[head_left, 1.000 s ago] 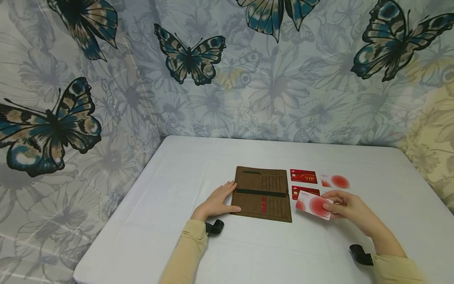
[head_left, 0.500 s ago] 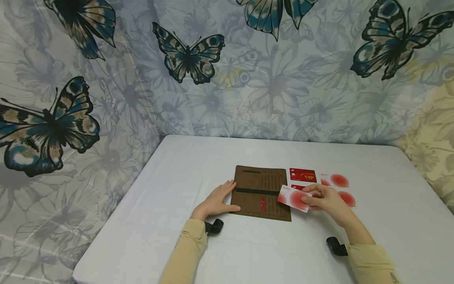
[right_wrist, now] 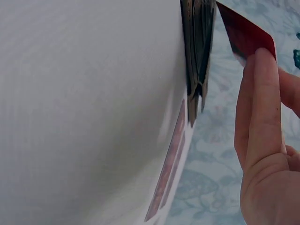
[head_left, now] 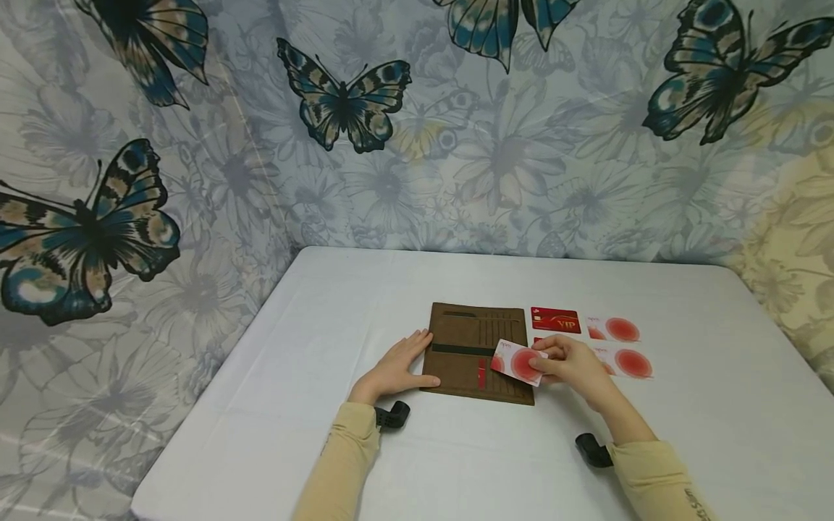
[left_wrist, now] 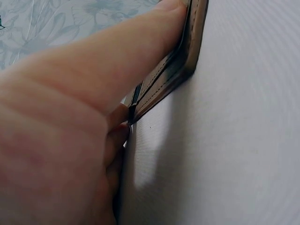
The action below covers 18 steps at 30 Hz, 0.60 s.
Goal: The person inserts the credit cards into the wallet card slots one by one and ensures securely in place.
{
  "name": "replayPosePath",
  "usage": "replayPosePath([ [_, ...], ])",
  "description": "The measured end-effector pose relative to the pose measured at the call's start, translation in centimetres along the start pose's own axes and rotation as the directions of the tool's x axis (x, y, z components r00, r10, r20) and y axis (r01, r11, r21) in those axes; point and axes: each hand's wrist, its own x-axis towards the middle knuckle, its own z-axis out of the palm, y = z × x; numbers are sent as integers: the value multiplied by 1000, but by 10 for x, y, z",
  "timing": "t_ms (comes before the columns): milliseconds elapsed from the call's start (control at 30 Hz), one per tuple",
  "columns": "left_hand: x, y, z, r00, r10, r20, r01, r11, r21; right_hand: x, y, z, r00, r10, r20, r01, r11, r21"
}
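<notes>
An open brown wallet (head_left: 456, 376) lies flat on the table, a red strip (head_left: 482, 374) showing in its lower half. My left hand (head_left: 394, 369) rests with straight fingers at the wallet's left edge; the thumb touches its lower left corner, also visible beside the wallet (left_wrist: 199, 37) in the left wrist view. My right hand (head_left: 576, 369) pinches a white card with red circles (head_left: 517, 362) over the wallet's lower right part. In the right wrist view, the fingers (right_wrist: 266, 103) hold that card (right_wrist: 248, 35), whose dark red side shows, near the wallet edge (right_wrist: 194, 51).
Right of the wallet lie a red VIP card (head_left: 556, 320) and two pale cards with red circles, one upper (head_left: 622, 329) and one lower (head_left: 632, 363). Another red card is mostly hidden behind my right hand. Butterfly-patterned fabric (head_left: 508, 166) stands behind the white table (head_left: 260, 405).
My right hand has moved left with the pinched card, from above the loose cards to above the wallet. My left hand has stayed at the wallet's edge.
</notes>
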Motion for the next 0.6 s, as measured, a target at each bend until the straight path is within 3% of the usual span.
replayPosePath([
  [233,0,3,-2,1000,4,-3,-4,1000,-5,-1,-6,7,999,-12,-40,10,998,-61],
  [600,0,2,-1,1000,-3,0,3,1000,-10,-3,-8,15,999,10,-32,-14,990,-142],
])
